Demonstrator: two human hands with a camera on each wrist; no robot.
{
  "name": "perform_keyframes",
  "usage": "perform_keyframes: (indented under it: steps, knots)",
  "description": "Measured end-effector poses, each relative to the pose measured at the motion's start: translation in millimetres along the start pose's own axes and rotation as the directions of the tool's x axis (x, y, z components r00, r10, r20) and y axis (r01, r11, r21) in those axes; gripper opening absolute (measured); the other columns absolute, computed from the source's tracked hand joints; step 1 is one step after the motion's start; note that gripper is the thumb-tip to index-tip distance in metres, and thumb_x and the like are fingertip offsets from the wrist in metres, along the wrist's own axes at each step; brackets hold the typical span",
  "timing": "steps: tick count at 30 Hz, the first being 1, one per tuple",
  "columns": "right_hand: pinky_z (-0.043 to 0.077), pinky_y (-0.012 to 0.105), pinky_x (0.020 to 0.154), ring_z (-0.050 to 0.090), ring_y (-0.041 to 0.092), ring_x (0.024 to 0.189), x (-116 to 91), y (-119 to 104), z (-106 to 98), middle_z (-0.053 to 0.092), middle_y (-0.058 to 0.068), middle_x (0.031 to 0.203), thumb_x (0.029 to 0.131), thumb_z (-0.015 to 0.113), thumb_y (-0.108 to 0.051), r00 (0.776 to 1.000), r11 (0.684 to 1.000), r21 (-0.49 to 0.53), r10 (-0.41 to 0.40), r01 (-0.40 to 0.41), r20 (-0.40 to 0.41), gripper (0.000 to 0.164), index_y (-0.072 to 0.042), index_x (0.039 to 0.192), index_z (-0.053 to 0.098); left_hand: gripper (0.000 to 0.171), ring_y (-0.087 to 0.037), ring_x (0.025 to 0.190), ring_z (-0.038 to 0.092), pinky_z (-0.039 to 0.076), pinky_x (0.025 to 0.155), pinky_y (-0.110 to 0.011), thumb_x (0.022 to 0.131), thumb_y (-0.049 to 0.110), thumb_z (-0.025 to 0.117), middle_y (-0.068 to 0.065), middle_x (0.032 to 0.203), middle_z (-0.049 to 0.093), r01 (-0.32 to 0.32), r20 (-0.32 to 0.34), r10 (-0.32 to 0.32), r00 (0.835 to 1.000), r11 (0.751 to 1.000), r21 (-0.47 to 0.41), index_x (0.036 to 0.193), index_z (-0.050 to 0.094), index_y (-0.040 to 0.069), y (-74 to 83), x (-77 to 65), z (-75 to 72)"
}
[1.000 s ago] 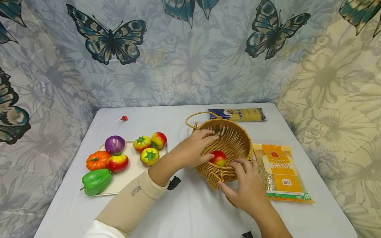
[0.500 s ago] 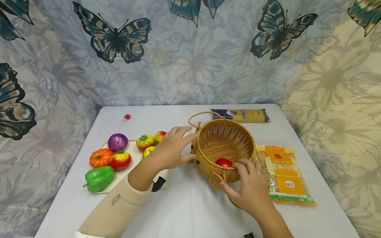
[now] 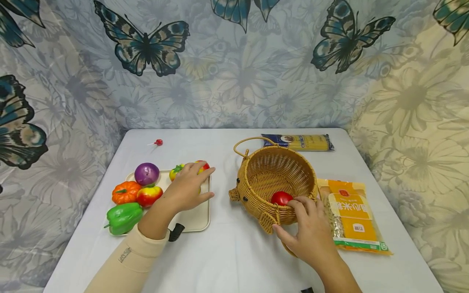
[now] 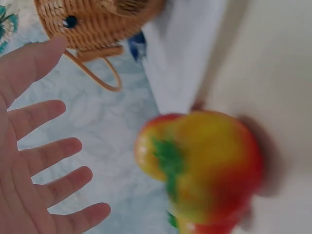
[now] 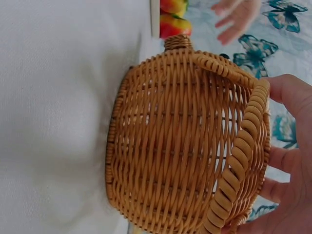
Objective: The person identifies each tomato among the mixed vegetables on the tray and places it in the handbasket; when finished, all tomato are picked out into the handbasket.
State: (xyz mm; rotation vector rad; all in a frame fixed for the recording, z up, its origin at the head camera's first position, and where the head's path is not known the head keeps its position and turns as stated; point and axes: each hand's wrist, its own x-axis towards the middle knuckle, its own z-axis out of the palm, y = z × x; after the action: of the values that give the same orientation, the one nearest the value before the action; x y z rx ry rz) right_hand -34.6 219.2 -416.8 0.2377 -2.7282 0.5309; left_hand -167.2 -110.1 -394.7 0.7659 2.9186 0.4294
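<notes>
My left hand (image 3: pixel 187 189) hovers over the right part of a cream tray (image 3: pixel 196 219), fingers spread and holding nothing. Below it are red-and-yellow fruits with green leafy tops, partly hidden by the hand in the head view; the left wrist view shows one fruit (image 4: pixel 214 161) near the open palm. My right hand (image 3: pixel 310 230) grips the near rim of a wicker basket (image 3: pixel 254 207) shaped like an animal, thumb outside and fingers over the edge. Inside the basket lies a red fruit (image 3: pixel 281 198), close to those fingers.
The tray's left side carries a purple onion-like vegetable (image 3: pixel 146 174), an orange pumpkin (image 3: pixel 126 192), another red-and-yellow fruit (image 3: pixel 149 197) and a green bell pepper (image 3: pixel 125 218). A grain bag (image 3: pixel 351 215) lies right of the basket, a pasta packet (image 3: pixel 304 142) behind it. A red lollipop (image 3: pixel 158 142) lies back left.
My left hand has left the basket's inside and moved left over the tray. The red fruit stays in the basket, shifted slightly. My right hand keeps its hold on the rim.
</notes>
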Motion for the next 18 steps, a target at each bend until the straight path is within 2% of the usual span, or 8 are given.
perform_keyframes:
  steps: [4, 7, 10, 14, 18]
  knots:
    - [0.032, 0.087, 0.095, 0.041, 0.061, 0.128, 0, 0, 0, 0.055, 0.015, 0.126, 0.072, 0.087, -0.044, 1.0, 1.0, 0.002, 0.001, -0.001, -0.003, 0.062, -0.007, 0.117, 0.062, 0.072, -0.042, 0.146, 0.032, 0.036, 0.113, -0.067, 0.091, 0.044, 0.076, -0.012, 0.163, 0.035, 0.055, 0.027, -0.054, 0.998, 0.998, -0.038, 0.153, 0.049, 0.021, -16.5, -5.3, 10.0]
    - [0.033, 0.088, 0.093, 0.041, 0.061, 0.128, 0, 0, 0, 0.055, 0.015, 0.126, 0.072, 0.087, -0.044, 1.0, 1.0, -0.003, 0.0, 0.0, -0.005, 0.062, -0.007, 0.116, 0.062, 0.072, -0.042, 0.148, 0.028, 0.034, 0.113, -0.069, 0.09, 0.043, 0.076, -0.011, 0.164, 0.033, 0.119, 0.06, -0.115, 0.992, 0.991, -0.066, 0.153, 0.049, 0.023, -26.6, -9.0, 16.9]
    - [0.033, 0.087, 0.094, 0.042, 0.06, 0.127, 1, -1, 0, 0.055, 0.015, 0.126, 0.072, 0.087, -0.044, 1.0, 1.0, -0.004, -0.001, 0.001, -0.005, 0.062, -0.007, 0.116, 0.062, 0.072, -0.043, 0.148, 0.027, 0.034, 0.109, -0.074, 0.09, 0.043, 0.076, -0.013, 0.164, 0.032, 0.156, 0.086, -0.15, 0.985, 0.985, -0.071, 0.153, 0.049, 0.024, -32.9, -12.6, 21.9]
    - [0.031, 0.087, 0.095, 0.042, 0.06, 0.126, 0, 0, 0, 0.055, 0.016, 0.127, 0.072, 0.087, -0.044, 1.0, 1.0, 0.003, 0.001, -0.001, -0.005, 0.063, -0.007, 0.116, 0.062, 0.072, -0.044, 0.147, 0.028, 0.039, 0.104, -0.076, 0.09, 0.042, 0.077, -0.016, 0.162, 0.033, 0.157, 0.1, -0.149, 0.984, 0.984, -0.082, 0.154, 0.048, 0.022, -37.9, -16.6, 27.0]
    - [0.033, 0.087, 0.092, 0.042, 0.061, 0.127, 0, 0, 1, 0.055, 0.015, 0.127, 0.073, 0.087, -0.043, 1.0, 1.0, 0.004, 0.002, -0.002, -0.006, 0.062, -0.007, 0.116, 0.062, 0.071, -0.043, 0.145, 0.031, 0.044, 0.102, -0.071, 0.091, 0.04, 0.077, -0.017, 0.159, 0.037, 0.145, 0.1, -0.136, 0.986, 0.986, -0.087, 0.152, 0.05, 0.018, -41.0, -18.8, 31.2]
